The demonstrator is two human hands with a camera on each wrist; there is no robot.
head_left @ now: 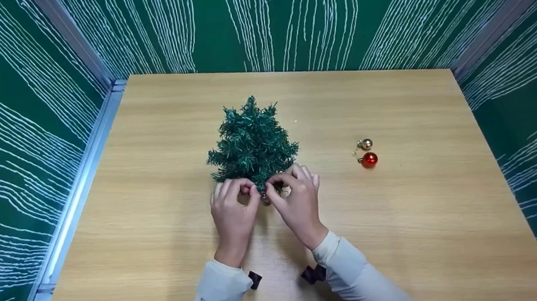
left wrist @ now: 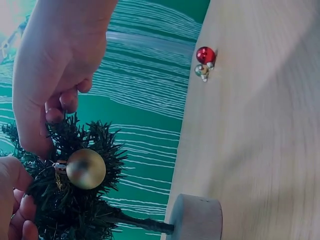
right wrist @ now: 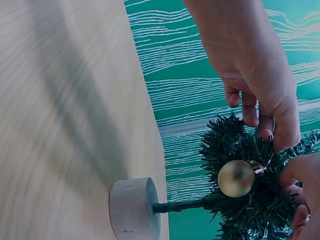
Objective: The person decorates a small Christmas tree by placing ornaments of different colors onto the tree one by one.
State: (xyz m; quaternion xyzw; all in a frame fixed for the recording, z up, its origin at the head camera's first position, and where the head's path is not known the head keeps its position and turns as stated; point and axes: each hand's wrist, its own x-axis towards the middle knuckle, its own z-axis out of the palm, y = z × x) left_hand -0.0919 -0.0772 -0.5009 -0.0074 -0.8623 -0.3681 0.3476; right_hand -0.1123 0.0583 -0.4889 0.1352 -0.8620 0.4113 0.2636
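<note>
A small green artificial Christmas tree (head_left: pixel 252 144) stands on a round wooden base (left wrist: pixel 200 218). On its near side hangs a gold Christmas ball (left wrist: pixel 86 169), its cap turned toward the fingers. My left hand (head_left: pixel 235 209) pinches with thumb and forefinger just above the ball, at what looks like its thin hanging string. From the other side my right hand (head_left: pixel 298 205) pinches at the same spot, thumb close to the ball's cap. Branches partly hide both sets of fingertips. In the right wrist view, the ball (right wrist: pixel 236 178) hangs above the base (right wrist: pixel 131 209).
Right of the tree, a red Christmas ball (head_left: pixel 369 160) and a smaller gold ball (head_left: pixel 367 143) lie on the wooden table (head_left: pixel 424 215). Green panels with white wavy lines (head_left: pixel 248 27) enclose the table's back and sides. A metal rail (head_left: pixel 78 166) borders the left edge.
</note>
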